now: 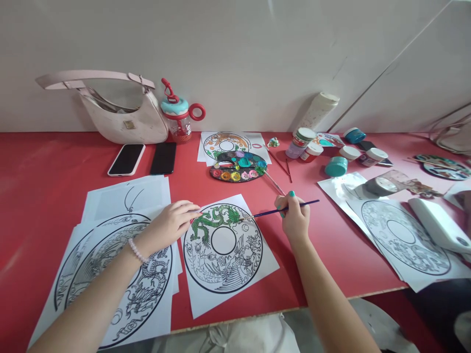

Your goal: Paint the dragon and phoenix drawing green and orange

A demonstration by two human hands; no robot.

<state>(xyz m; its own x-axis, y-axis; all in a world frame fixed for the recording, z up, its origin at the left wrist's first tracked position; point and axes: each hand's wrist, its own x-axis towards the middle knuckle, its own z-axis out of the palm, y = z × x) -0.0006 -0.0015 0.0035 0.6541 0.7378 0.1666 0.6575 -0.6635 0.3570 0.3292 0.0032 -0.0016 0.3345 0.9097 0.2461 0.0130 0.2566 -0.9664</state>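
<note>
My right hand (295, 218) pinches a blue-handled paintbrush (270, 212). The brush tip is at the head of a green-painted dragon on a line-drawn sheet (230, 277). The drawing is a ring with a dragon and a phoenix; most of it is unpainted. My left hand (174, 223), with a beaded bracelet, lies with fingers stretched out to the sheet's upper left edge, partly over a stack of drawings. Beyond the sheet sits a black paint palette (230, 170) with many colours in its wells. A second brush (275, 183) leans from the palette toward my right hand.
Behind stand a white handbag (127, 120), a cup (179, 122) with a red straw, and two phones (127, 160). Several paint jars (336, 166) are at the right, beside a water cup (380, 186), more drawings (403, 240) and a white device (439, 223). Loose brushes (281, 164) lie midway.
</note>
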